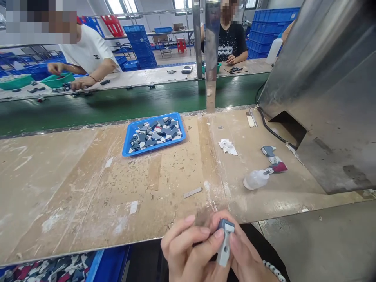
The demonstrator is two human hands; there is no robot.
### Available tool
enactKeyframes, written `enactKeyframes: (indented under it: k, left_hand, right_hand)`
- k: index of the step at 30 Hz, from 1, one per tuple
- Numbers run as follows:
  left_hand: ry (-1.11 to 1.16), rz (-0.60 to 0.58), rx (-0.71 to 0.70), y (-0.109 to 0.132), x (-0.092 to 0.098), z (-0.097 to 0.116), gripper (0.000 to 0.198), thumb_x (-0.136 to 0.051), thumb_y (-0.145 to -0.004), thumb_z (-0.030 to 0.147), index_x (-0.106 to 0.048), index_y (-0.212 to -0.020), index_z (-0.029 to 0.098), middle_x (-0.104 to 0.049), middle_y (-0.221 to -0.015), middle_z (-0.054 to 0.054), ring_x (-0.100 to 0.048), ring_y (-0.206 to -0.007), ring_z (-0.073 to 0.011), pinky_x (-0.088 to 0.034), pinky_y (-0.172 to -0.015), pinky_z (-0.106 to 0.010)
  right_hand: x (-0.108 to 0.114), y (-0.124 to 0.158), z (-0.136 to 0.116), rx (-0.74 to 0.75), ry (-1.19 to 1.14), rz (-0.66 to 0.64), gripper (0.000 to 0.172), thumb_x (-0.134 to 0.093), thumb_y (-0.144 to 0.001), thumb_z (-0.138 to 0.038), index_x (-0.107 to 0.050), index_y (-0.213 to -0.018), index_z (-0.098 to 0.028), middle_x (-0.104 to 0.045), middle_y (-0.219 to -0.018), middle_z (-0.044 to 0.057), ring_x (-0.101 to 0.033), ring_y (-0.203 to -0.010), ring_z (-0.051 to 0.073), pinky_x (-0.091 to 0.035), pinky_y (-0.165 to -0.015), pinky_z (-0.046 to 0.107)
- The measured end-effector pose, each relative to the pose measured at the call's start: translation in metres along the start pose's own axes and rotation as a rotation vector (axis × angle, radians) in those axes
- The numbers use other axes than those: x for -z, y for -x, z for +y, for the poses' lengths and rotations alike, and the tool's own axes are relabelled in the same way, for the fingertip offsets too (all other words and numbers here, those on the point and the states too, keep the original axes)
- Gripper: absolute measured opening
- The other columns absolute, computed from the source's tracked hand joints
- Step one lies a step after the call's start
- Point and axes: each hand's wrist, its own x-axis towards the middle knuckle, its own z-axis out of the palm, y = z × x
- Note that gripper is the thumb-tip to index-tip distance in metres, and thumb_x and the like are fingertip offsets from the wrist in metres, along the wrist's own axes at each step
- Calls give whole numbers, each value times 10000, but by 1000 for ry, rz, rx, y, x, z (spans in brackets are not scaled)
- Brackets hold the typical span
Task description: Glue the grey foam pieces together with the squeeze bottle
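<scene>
Close to me, just past the table's front edge, a small white and dark-blue plastic part (225, 250) with a round hole is held up between my hands. My right hand (245, 254) grips it from the right, thumb against its side and index finger behind its top. From the left, my left hand (188, 250) presses bent fingertips to the same part. Beyond them on the table lie a flat metal strip (192, 192) and a blue tray (125, 147) full of similar blue and white parts.
At right are a small translucent bottle (255, 180), several loose parts (274, 159), crumpled paper (228, 147) and a metal housing (329, 117) with a cable. A green conveyor (141, 100) crosses behind. Two people sit beyond it. A parts bin (98, 266) is below left.
</scene>
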Motion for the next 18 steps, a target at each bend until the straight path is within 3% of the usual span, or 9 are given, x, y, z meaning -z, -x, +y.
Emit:
enactKeyframes:
  k: [1, 3, 5, 7, 9, 12, 18]
  left_hand:
    - [32, -27, 24, 1, 1, 1, 153, -777, -790, 112, -711, -835, 242, -568, -910, -28, -589, -1013, -230, -521, -838, -327]
    - [161, -192, 133, -1, 7, -3, 124, -763, -828, 205, -693, -924, 240, -589, -1042, -57, -590, -1083, -255, -519, -917, -359]
    - [303, -424, 270, -6, 19, -13, 287, -763, -865, 316, -658, -1121, 242, -587, -1211, -100, -568, -1200, -288, -488, -1037, -401]
    - [375, -536, 344, -13, 31, -23, 427, -782, -864, 242, -604, -1251, 256, -562, -1308, -104, -526, -1301, -262, -436, -1134, -361]
    - [391, -521, 392, -19, 39, -29, 440, -743, -874, 126, -593, -1263, 267, -546, -1332, -81, -498, -1341, -208, -406, -1165, -280]
    - [410, -494, 433, -23, 40, -28, 343, -686, -909, 98, -620, -1205, 258, -550, -1290, -62, -496, -1329, -168, -417, -1140, -208]
    - [368, -489, 412, -21, 25, -23, 183, -640, -930, 72, -661, -987, 246, -589, -1126, -31, -551, -1201, -158, -472, -1083, -224]
  right_hand:
    - [2, 1, 0, -2, -9, -26, 409, -613, -927, -645, -606, -1004, -243, -474, -855, 0, -380, -740, 164, -309, -722, 296]
    - [7, 1, -1, 60, -27, -79, 395, -600, -933, -634, -573, -971, -242, -461, -830, -5, -371, -724, 164, -289, -690, 295]
    - [11, -1, -2, 184, 20, -101, 385, -551, -957, -631, -549, -939, -247, -443, -815, -7, -386, -723, 171, -300, -683, 299]
    - [13, -3, -7, 321, 155, -92, 401, -514, -977, -641, -551, -911, -248, -437, -803, -9, -403, -727, 174, -318, -696, 307]
    - [15, -5, -13, 410, 334, -75, 429, -500, -978, -670, -566, -918, -251, -458, -797, -9, -418, -729, 173, -331, -711, 316]
    - [16, -6, -23, 487, 534, -63, 402, -484, -996, -653, -560, -955, -260, -480, -792, -6, -449, -730, 178, -352, -714, 330]
    - [17, -9, -23, 615, 540, -15, 415, -527, -974, -638, -504, -861, -240, -457, -716, -28, -429, -645, 149, -353, -647, 305]
